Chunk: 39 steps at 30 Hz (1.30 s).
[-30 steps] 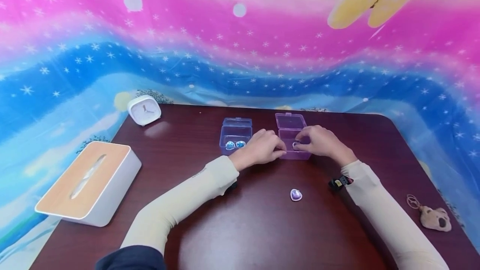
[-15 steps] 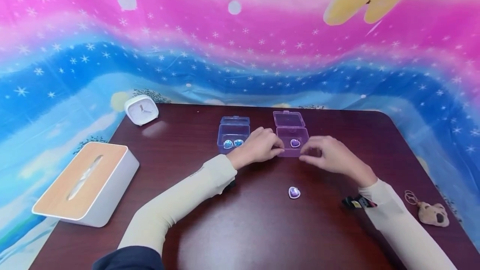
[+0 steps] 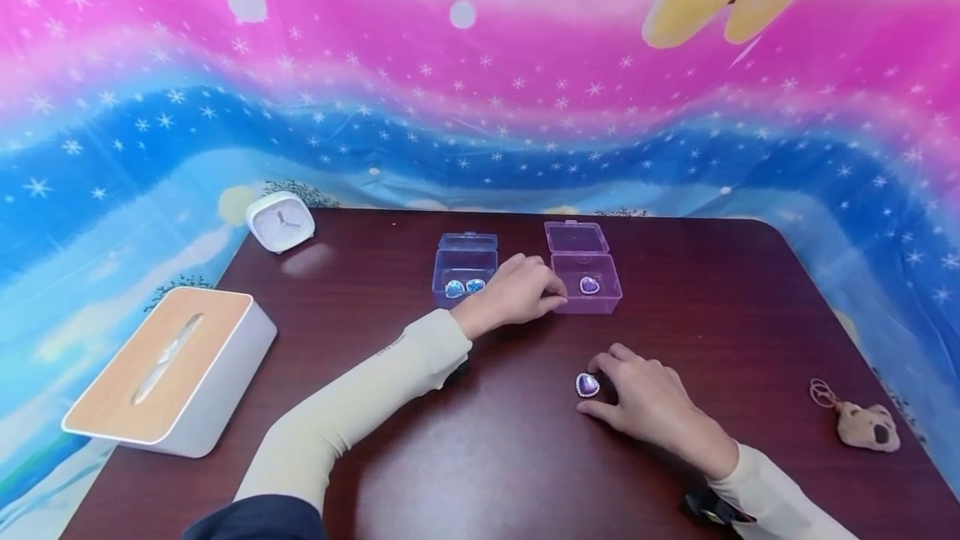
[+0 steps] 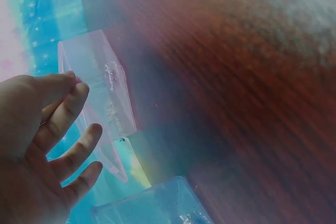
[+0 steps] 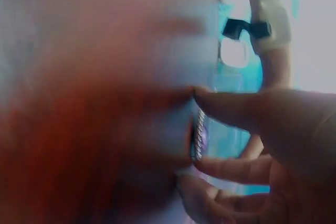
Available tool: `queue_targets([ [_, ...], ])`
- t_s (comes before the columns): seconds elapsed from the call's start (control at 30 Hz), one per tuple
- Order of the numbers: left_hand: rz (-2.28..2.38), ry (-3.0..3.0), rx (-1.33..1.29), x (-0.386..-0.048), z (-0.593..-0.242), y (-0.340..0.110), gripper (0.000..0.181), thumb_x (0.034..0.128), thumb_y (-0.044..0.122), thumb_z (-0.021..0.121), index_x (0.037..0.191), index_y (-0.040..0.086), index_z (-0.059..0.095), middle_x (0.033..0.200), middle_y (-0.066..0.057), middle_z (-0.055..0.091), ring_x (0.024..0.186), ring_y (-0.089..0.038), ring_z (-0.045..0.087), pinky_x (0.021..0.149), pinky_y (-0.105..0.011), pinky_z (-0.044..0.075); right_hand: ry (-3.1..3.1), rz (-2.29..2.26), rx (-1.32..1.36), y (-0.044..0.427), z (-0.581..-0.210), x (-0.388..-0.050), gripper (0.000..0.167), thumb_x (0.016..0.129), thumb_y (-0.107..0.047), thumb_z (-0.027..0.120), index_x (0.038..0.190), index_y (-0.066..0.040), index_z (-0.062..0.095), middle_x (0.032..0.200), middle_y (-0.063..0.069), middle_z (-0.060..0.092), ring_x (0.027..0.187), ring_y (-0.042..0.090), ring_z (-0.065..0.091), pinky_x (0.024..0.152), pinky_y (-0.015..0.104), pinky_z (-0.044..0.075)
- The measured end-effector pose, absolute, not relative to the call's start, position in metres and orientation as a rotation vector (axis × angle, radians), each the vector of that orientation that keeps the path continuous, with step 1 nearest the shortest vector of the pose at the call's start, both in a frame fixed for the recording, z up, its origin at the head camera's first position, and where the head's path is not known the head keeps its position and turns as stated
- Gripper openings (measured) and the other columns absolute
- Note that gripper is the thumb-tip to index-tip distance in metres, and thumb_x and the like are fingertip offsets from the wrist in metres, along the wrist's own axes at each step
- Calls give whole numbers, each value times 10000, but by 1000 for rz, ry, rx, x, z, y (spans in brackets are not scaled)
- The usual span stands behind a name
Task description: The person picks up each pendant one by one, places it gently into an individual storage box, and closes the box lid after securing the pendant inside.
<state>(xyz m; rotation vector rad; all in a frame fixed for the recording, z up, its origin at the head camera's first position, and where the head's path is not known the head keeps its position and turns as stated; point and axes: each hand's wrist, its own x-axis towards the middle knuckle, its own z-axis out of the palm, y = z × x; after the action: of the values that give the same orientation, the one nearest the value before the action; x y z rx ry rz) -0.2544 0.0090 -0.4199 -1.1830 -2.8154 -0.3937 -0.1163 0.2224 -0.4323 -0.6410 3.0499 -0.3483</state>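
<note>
At the pink clear box (image 3: pixel 592 304), my left hand (image 3: pixel 517 290) pinches the front left rim between thumb and forefinger. The left wrist view shows this pinch on the pink box (image 4: pixel 107 98), the other fingers loosely bent. The box's lid stands raised, and one purple heart-shaped gem (image 3: pixel 589 284) with a beaded edge lies inside. Nearer on the table is a second purple heart gem (image 3: pixel 587 385). My right hand (image 3: pixel 648 398) has thumb and forefinger spread on either side of it. In the right wrist view, a fingertip is close to the gem (image 5: pixel 200 135); contact is unclear.
Left of the pink box stands a blue clear box (image 3: pixel 442 269), lid raised, with two blue heart gems (image 3: pixel 454 288) in it. A white clock (image 3: pixel 281 222) and a wood-topped tissue box (image 3: pixel 161 365) are at the left. A koala keychain (image 3: pixel 866 426) lies at the right.
My right hand has left the pink box, where a purple gem now lies, and moved toward me to the gem on the table. My left hand stays on the box rim.
</note>
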Motion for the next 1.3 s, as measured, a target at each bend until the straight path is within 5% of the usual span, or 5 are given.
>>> queue_targets([
  [0.43, -412, -2804, -1189, -254, -419, 8, 157, 984, 355, 694, 1006, 276, 828, 939, 127, 793, 857, -100, 643, 749, -297, 409, 3022, -441, -730, 225, -433, -127, 288, 735, -249, 842, 994, -212, 720, 902, -83, 657, 708, 102, 601, 584, 321, 462],
  [1.3, -423, -2809, -1197, -255, -419, 9, 161, 986, 366, 691, 1015, 286, 828, 948, 133, 792, 861, -93, 643, 751, -295, 409, 3032, -369, -789, 231, -439, -134, 339, 717, -267, 819, 1045, -235, 744, 947, -102, 644, 706, 88, 605, 541, 287, 436],
])
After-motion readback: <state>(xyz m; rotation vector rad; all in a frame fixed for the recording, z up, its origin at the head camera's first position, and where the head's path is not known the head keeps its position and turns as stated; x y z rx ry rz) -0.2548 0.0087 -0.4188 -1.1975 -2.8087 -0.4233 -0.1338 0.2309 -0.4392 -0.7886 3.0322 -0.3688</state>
